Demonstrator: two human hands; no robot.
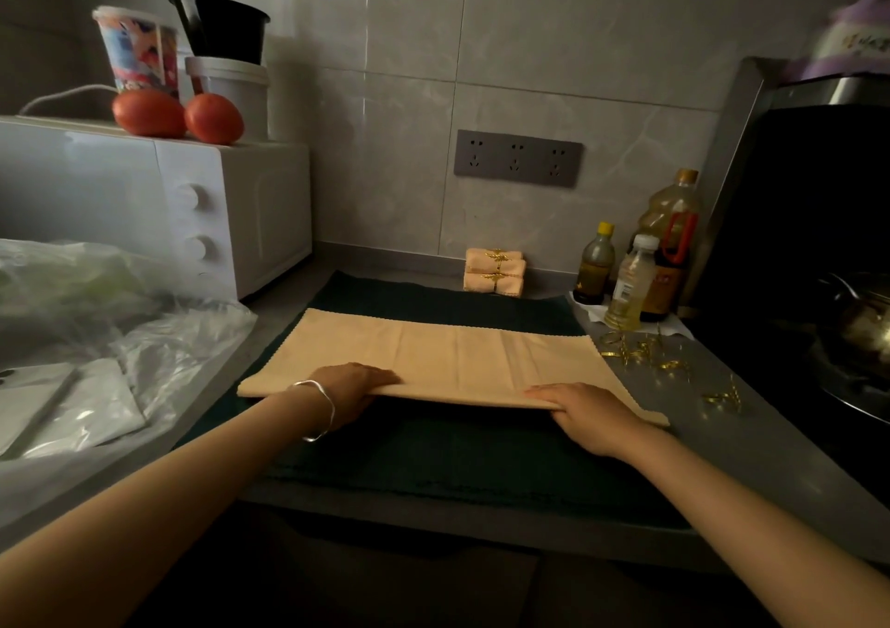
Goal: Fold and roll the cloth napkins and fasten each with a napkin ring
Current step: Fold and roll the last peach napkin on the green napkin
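The left hand (351, 389) pinches the near edge of the folded napkin (452, 358), which lies on a dark mat (433, 454). Ringed rolls (495, 273) sit behind by the wall. The right hand (590, 415) pinches the same edge. Loose rings (640, 353) lie to the right.

A peach napkin (433, 358) lies on a dark green mat (433, 454), beside gold rings (640, 353) and red tomatoes (178, 116).
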